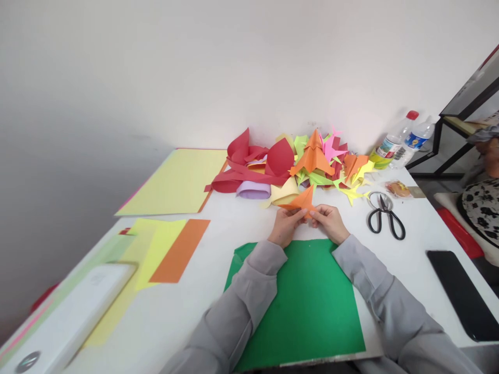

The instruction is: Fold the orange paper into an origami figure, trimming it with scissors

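Both my hands hold a folded orange paper figure (302, 201) just above the white table (241, 228). My left hand (286, 227) pinches its left side with closed fingers. My right hand (329, 222) pinches its right side, fingers curled. A green paper sheet (307, 306) lies under my grey-sleeved forearms. Behind the figure is a heap of folded paper shapes (300, 161) in red, orange, pink, green and yellow.
Black scissors (385, 215) lie right of my hands, a black phone (462, 293) near the right edge. Two plastic bottles (403, 137) lie at the back right. Yellow and orange sheets (171, 244) lie left, a large yellow sheet (177, 182) behind. Another person sits at the far right (483, 202).
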